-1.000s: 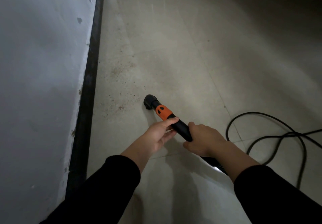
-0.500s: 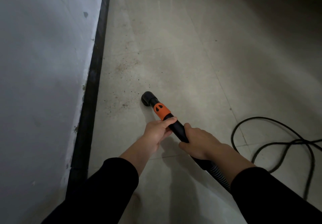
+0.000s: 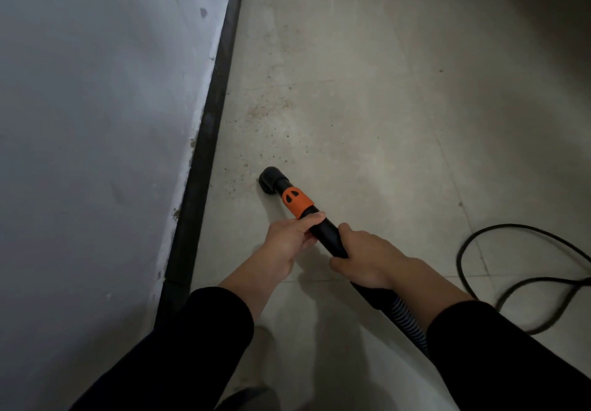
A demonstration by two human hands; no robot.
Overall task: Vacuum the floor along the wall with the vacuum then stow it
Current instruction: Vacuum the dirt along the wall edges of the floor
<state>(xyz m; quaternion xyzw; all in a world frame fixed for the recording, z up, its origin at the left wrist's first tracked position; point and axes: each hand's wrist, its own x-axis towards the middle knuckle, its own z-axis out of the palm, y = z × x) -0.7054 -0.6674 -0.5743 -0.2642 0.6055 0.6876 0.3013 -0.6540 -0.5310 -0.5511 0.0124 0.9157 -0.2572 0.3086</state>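
The vacuum nozzle (image 3: 270,179) has edged nearer the baseboard (image 3: 208,142); left hand (image 3: 287,241) curls round the black wand (image 3: 329,234) behind the orange collar (image 3: 295,201); right hand (image 3: 364,257) grips further back; nozzle on the floor (image 3: 367,107) beside grit (image 3: 265,110); cord (image 3: 511,282) loops right.

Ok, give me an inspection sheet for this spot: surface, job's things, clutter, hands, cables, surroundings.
Surface: pale tiled floor, brown specks scattered near the baseboard ahead of the nozzle.
Job's things: black vacuum wand with orange collar, nozzle down on the floor; ribbed hose behind.
Clutter: nothing seen.
Hands: left hand grips the wand below the collar; right hand grips it further back.
Cables: black cable looped loose on the floor, right side.
Surroundings: grey wall, black baseboard, paint chipped along it.
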